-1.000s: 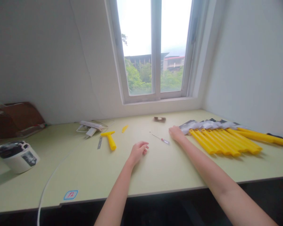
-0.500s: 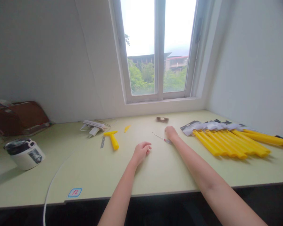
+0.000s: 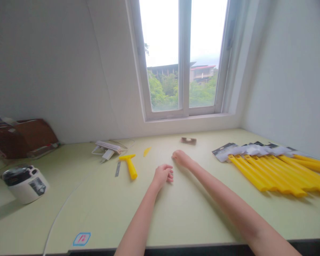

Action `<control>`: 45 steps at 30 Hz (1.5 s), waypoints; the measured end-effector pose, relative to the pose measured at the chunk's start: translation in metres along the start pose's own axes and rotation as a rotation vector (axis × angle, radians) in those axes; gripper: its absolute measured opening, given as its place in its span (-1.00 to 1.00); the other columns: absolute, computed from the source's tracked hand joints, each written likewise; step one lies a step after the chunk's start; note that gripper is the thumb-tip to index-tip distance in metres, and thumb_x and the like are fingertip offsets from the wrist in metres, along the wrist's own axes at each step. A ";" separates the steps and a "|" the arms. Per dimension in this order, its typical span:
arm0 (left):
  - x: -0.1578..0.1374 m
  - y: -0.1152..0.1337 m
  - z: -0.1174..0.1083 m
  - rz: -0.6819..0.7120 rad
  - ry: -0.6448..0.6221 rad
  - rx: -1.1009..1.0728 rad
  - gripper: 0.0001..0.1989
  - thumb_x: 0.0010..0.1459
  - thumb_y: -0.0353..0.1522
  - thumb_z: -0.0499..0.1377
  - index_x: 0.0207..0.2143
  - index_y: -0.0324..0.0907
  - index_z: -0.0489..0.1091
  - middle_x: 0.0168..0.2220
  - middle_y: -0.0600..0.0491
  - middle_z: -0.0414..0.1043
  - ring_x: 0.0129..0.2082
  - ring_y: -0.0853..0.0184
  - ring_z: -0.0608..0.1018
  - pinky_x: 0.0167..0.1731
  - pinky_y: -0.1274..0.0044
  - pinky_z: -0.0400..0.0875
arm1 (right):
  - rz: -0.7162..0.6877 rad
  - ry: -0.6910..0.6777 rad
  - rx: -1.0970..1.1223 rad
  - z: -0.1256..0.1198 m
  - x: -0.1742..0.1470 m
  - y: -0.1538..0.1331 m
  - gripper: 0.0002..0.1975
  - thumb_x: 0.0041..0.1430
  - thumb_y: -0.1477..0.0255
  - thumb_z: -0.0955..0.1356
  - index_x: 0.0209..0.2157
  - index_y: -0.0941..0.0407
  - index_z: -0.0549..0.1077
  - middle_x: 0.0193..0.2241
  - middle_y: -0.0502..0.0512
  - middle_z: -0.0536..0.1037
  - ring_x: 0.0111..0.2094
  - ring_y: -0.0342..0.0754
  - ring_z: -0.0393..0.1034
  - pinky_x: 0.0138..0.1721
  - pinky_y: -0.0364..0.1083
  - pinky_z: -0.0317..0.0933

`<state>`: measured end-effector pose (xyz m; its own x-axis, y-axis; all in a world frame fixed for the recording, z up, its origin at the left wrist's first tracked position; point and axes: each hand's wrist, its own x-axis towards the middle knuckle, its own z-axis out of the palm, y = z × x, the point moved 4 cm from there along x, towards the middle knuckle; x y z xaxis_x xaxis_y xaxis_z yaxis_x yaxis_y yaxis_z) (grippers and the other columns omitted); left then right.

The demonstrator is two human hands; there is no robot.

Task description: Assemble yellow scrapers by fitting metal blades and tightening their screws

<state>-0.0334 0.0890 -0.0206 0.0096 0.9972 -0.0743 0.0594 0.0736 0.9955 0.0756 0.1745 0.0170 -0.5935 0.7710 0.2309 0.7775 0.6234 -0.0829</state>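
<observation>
Your left hand point(image 3: 162, 175) curls, fingers apart, yellow T-shaped handle point(image 3: 132, 170) left of them; whether your right hand point(image 3: 179, 158) grips, I cannot tell.

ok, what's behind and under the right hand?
Behind the right hand, toward the window, a dark rectangular piece lies on the tabletop, apart from the hand. The palm side is hidden, so whether anything is under or inside it can't be told.

Yellow T-shaped tool point(image 3: 131, 167) on pale-green table point(image 3: 109, 209)
</observation>
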 end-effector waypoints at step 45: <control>-0.050 0.049 0.020 0.822 0.240 0.469 -0.32 -0.02 -0.39 0.11 0.16 -0.16 -0.08 -0.23 -0.03 0.26 -0.33 0.35 0.38 -0.32 0.48 0.36 | 0.342 0.588 1.422 -0.025 -0.074 -0.065 -0.65 0.04 0.29 0.23 -0.14 0.16 0.28 -0.40 0.07 0.47 -0.42 -0.07 0.40 -0.38 -0.08 0.27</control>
<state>-0.0114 0.0427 0.0309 0.0253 0.7149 0.6988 0.5168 -0.6077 0.6030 0.0743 0.0741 0.0299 -0.0138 0.9498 0.3125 -0.1717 0.3056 -0.9365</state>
